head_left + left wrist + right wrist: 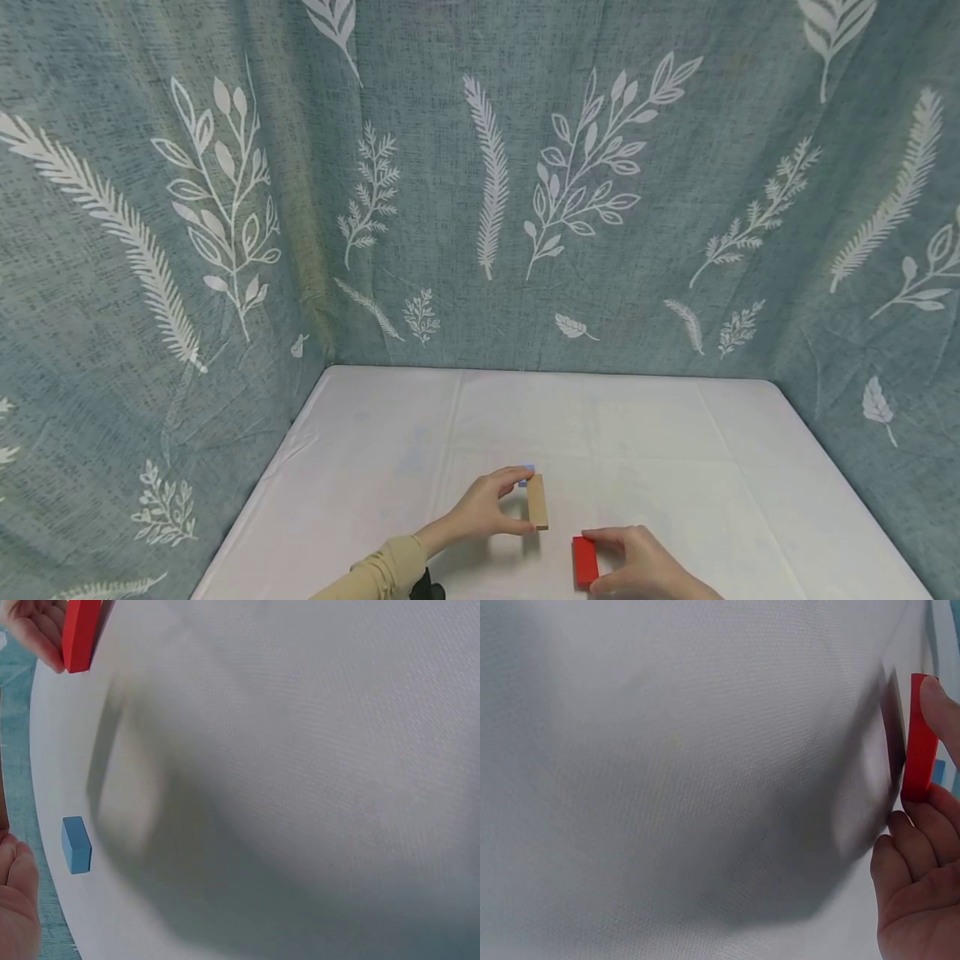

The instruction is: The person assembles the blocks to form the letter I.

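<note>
My left hand pinches a plain wooden block by its two ends, thumb at the near end and fingers at the far one. The wooden block is held above the white table, and its shadow falls apart from it. Just beyond the left fingertips, a small blue block lies on the cloth, partly covered by those fingers in the head view. To the right and nearer, my right hand grips a red block end to end between thumb and fingers. Whether the red block touches the table I cannot tell.
A white cloth covers the table. Blue-green curtains with white leaf prints stand at its back and sides. A small black object shows at the bottom edge, beneath the left sleeve.
</note>
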Demonstrator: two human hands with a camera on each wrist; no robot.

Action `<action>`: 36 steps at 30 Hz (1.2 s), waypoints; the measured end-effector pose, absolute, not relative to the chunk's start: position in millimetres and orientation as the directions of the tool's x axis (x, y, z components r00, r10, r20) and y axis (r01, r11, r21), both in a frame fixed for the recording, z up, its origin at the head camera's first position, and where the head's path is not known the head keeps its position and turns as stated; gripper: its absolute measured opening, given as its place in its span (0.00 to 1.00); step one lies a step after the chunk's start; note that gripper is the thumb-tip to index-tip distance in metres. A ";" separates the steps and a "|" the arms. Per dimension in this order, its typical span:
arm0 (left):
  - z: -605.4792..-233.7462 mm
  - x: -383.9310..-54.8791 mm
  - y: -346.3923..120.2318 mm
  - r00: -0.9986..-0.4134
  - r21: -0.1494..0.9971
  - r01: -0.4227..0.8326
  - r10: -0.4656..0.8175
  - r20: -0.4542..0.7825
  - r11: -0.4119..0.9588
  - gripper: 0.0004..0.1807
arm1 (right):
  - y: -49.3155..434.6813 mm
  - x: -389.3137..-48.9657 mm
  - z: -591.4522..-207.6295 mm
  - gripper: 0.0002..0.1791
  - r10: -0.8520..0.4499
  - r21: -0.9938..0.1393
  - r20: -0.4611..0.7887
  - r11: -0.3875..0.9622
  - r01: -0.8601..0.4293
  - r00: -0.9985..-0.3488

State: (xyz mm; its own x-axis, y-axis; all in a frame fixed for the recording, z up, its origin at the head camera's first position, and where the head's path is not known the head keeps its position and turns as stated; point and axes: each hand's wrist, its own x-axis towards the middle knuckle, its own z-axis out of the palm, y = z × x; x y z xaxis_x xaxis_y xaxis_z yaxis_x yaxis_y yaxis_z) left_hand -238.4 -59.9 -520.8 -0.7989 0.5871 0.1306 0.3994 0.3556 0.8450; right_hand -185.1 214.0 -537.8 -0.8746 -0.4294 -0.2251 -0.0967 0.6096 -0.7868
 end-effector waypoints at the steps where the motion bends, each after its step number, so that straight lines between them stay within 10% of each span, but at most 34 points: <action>1: -520.9 -238.3 -60.0 -0.799 0.844 0.401 0.587 0.131 0.356 0.40 | 213.6 -185.0 -537.8 0.35 -0.426 -0.788 -0.230 0.609 -0.089 -0.875; 36: -522.4 -235.0 -62.6 -0.802 0.833 0.400 0.585 0.117 0.382 0.39 | 213.4 -181.7 -545.7 0.36 -0.464 -0.622 -0.136 0.728 -0.289 -0.875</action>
